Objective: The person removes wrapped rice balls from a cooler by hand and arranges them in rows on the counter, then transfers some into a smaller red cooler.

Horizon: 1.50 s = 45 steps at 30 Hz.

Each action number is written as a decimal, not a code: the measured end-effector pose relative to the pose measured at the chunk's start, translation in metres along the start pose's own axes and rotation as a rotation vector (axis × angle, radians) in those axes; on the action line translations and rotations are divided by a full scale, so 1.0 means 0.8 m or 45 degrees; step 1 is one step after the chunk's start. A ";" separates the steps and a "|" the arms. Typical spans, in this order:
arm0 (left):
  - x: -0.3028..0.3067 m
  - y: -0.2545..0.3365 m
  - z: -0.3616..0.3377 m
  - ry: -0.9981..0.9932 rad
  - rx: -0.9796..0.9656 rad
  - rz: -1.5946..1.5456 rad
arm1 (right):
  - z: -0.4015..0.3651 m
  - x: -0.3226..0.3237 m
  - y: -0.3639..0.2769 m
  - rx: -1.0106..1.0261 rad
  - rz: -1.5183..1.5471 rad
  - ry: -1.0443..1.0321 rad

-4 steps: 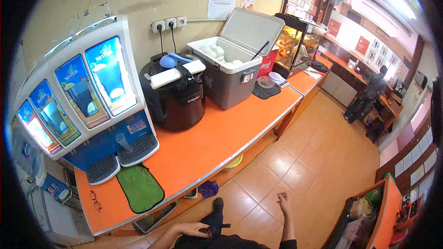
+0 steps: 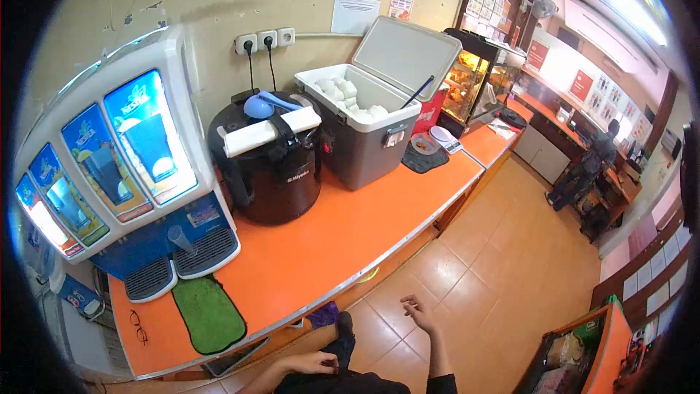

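At the bottom centre, in front of dark clothing, is my left hand, its fingers loosely curled and hard to make out. Over the tiled floor my right hand is raised, fingers bent but apart, with nothing in them. Neither hand touches the orange counter. On it stand a drink dispenser, a black rice cooker with a blue scoop and white cloth on top, and an open grey cooler holding white bundles.
A green cloth and glasses lie near the counter's left end. Farther along are a scale and a lit food display case. Another person stands at the far right. An orange-edged cabinet is at the lower right.
My right hand has moved left and slightly up in view. The camera view has shifted, with the dispenser and rice cooker now a little farther left and lower.
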State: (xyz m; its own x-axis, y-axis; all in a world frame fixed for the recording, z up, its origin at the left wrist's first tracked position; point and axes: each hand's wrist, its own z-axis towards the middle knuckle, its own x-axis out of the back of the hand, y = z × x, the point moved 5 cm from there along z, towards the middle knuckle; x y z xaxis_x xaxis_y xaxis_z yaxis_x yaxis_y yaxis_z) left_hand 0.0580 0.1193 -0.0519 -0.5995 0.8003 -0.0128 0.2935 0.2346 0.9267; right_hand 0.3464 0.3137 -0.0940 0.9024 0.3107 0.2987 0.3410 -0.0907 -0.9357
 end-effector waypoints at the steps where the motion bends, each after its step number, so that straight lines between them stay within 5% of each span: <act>1: 0.029 -0.002 0.030 0.056 -0.059 -0.029 | 0.038 -0.003 -0.016 0.057 -0.034 -0.195; 3: 0.093 0.014 0.069 0.088 0.127 -0.181 | 0.100 -0.007 0.023 -0.023 -0.023 -0.252; 6: 0.156 0.042 0.101 0.150 0.431 -0.437 | 0.143 0.019 0.137 -0.294 -0.772 -0.444; 9: 0.205 0.022 0.140 0.231 0.653 -0.553 | 0.144 0.058 0.131 -0.346 -0.694 -0.494; 11: 0.232 -0.011 0.156 0.172 0.642 -0.542 | 0.149 0.086 0.145 -0.478 -0.003 -0.145; 13: 0.263 0.016 0.147 0.128 0.629 -0.526 | 0.167 0.113 0.144 -0.452 0.183 0.073; 16: 0.271 -0.061 0.164 0.129 0.465 -0.967 | 0.212 0.159 0.088 -0.353 0.247 0.486; 19: 0.296 -0.034 0.178 0.292 0.211 -0.592 | 0.300 0.191 0.040 -0.128 0.203 0.746; 23: 0.308 0.027 0.194 0.303 0.499 -0.607 | 0.464 0.210 -0.062 0.209 0.106 0.515; 26: 0.319 0.048 0.227 0.435 0.520 -0.649 | 0.582 0.228 -0.077 0.309 -0.298 0.326; 30: 0.334 0.074 0.253 0.643 0.601 -0.669 | 0.691 0.224 -0.102 0.342 -0.369 0.207; 37: 0.353 0.101 0.304 0.911 0.684 -0.661 | 0.726 0.198 -0.057 0.565 -0.551 0.233; 45: 0.334 0.117 0.307 1.116 0.777 -0.585 | 0.754 0.213 -0.054 0.390 -0.701 0.002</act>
State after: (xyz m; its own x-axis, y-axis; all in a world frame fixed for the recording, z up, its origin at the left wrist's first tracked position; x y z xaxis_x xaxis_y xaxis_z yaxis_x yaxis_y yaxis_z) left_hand 0.1083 0.4910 -0.0609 -0.9823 -0.0295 0.1848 0.0814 0.8217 0.5641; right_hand 0.3263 0.9409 -0.1159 0.6165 0.2336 0.7519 0.6649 0.3572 -0.6560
